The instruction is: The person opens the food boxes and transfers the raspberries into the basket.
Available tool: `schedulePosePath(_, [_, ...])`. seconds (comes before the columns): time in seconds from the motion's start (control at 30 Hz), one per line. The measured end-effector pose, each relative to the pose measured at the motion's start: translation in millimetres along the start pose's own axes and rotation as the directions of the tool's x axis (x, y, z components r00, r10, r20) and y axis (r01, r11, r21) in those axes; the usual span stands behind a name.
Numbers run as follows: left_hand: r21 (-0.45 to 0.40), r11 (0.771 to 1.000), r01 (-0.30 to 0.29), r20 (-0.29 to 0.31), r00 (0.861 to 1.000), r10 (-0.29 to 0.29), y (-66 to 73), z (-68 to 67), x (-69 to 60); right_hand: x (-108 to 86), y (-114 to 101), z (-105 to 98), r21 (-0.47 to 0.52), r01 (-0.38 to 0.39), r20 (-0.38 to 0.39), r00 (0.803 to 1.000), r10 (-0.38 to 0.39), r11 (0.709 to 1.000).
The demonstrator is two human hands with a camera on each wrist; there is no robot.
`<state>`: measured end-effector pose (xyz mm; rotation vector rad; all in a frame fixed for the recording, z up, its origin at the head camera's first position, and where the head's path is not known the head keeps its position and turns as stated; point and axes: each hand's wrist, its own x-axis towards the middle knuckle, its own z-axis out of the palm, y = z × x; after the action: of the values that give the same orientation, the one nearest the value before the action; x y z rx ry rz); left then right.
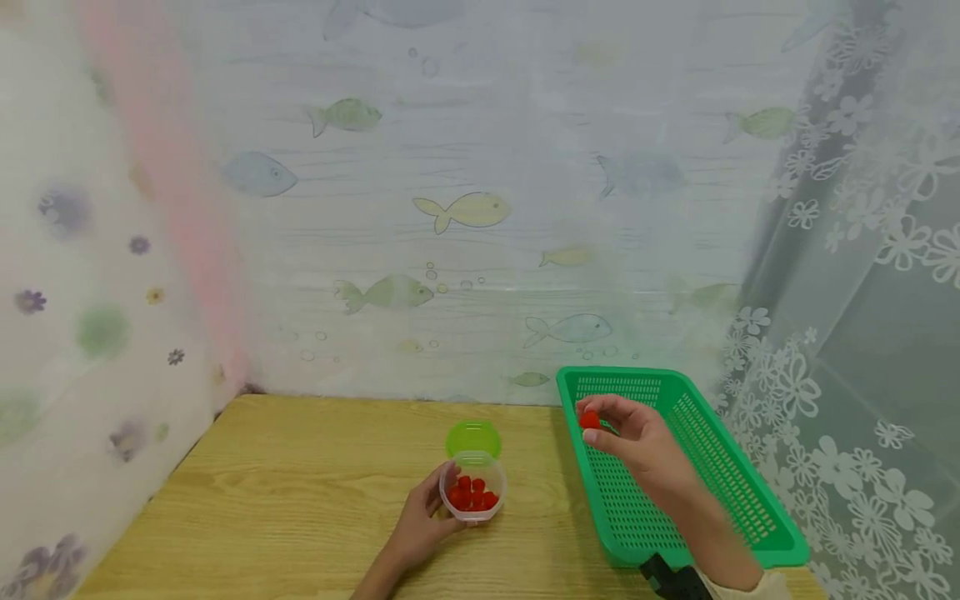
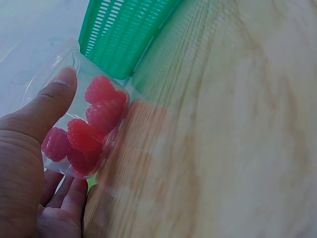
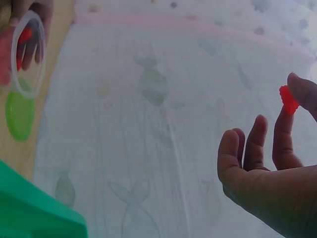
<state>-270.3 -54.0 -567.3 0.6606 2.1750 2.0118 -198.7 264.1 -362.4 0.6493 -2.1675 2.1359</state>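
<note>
My left hand [image 1: 422,523] grips a small clear container [image 1: 491,476] that holds several red raspberries [image 1: 467,497]. In the left wrist view the thumb lies along the container's [image 2: 74,106] clear wall, raspberries [image 2: 105,111] showing through it. Between thumb and forefinger, my right hand [image 1: 647,450] pinches one red raspberry [image 1: 589,419], above the left side of the green basket [image 1: 594,492]. The right wrist view shows that raspberry [image 3: 289,99] at the fingertips, the right hand's [image 3: 267,163] other fingers loosely bent.
A light green lid [image 1: 473,437] lies on the wooden table [image 1: 315,467] just behind the container. The perforated basket stands at the table's right side. Behind the table hangs a curtain [image 1: 465,333] printed with fish, and flowered sheets flank it on both sides.
</note>
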Motion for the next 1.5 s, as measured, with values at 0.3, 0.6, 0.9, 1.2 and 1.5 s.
schedulePosePath(0.3, [0.019, 1.000, -0.001, -0.008, 1.000, 0.001, 0.1, 1.4, -1.8, 9.5, 0, -43, -0.083, -0.023, -0.046, 0.999, 0.019, 0.996])
schedulePosePath(0.6, [0.004, 1.000, 0.000, -0.010, 1.000, 0.000, 0.5, 4.5, -1.4, 20.4, 29, -80, -0.192, -0.208, -0.164, 0.970, 0.178, 0.959])
schedulePosePath(0.9, [0.000, 1.000, -0.001, -0.030, 1.000, 0.001, -0.4, 4.1, 2.9, 31.6, 61, -102, -0.252, -0.318, -0.211, 0.940, 0.269, 0.914])
schedulePosePath(1.2, [0.014, 1.000, -0.021, -0.012, 1.000, 0.021, -0.3, 3.7, 4.8, 31.9, 84, -110, -0.323, -0.359, -0.224, 0.928, 0.298, 0.876])
schedulePosePath(1.5, [0.022, 1.000, -0.014, -0.023, 1.000, 0.014, -1.3, 2.0, 1.8, 30.6, 97, -113, -0.346, -0.354, -0.214, 0.932, 0.294, 0.869])
